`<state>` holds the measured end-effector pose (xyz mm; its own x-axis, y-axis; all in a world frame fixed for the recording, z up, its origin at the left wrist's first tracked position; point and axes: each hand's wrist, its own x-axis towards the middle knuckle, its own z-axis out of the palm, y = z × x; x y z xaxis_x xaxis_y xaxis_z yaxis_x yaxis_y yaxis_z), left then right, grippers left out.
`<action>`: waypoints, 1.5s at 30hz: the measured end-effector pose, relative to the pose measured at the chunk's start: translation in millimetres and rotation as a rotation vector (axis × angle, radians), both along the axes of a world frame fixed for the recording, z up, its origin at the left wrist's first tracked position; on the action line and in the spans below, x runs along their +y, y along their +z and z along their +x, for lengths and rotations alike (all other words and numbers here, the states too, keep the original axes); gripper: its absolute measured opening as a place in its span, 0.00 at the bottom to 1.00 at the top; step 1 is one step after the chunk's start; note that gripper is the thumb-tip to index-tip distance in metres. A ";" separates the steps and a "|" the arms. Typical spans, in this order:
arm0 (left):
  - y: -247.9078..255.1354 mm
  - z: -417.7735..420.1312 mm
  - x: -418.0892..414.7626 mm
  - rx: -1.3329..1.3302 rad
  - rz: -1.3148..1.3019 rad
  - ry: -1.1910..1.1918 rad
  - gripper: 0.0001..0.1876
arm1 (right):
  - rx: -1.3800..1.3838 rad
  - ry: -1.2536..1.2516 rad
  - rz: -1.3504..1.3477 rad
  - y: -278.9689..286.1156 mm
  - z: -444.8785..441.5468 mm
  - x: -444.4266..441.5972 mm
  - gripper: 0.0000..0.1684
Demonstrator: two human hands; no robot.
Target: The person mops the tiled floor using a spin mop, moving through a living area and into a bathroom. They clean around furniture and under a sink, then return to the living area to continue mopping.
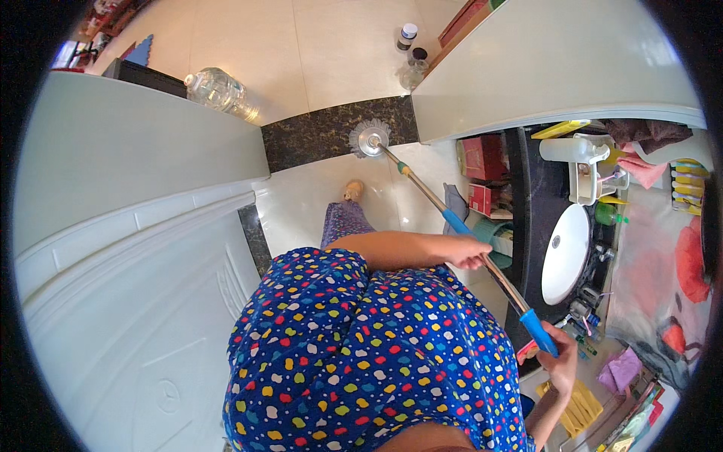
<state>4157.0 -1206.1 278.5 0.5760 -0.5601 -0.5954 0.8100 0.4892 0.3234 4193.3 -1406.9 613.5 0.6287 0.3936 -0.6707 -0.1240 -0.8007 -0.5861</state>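
Observation:
A spin mop [373, 140] with a round metal head and grey strands rests on a dark marbled threshold strip [316, 135] between two wall ends. Its telescopic handle [423, 192] runs down to the right, with blue grips. My left hand [471, 252] is closed around the metal part of the handle, just below the first blue grip. Around the blue grip at the handle's upper end is my right hand [559, 356]. One foot in a tan shoe [354, 190] shows on the pale tiled floor, below the mop head.
Beyond the threshold, a large clear plastic bottle [217, 90] lies at left; a white-capped jar [406, 37] and a dark-capped jar [414, 73] stand at right. On my right is a black counter with a white sink [565, 254], above red boxes and a green bin [491, 240]. A white door [152, 339] is at left.

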 end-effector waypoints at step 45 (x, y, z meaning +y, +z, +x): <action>70.2 114.3 36.7 -0.004 0.396 0.253 0.18 | -0.576 0.519 -0.105 29.2 57.4 104.8 0.26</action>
<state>4271.3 -1169.4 348.7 0.6679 -0.1321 -0.7324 0.6796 0.5093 0.5279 4250.7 -1302.1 642.7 0.6416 0.6851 -0.3451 0.5824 -0.7278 -0.3621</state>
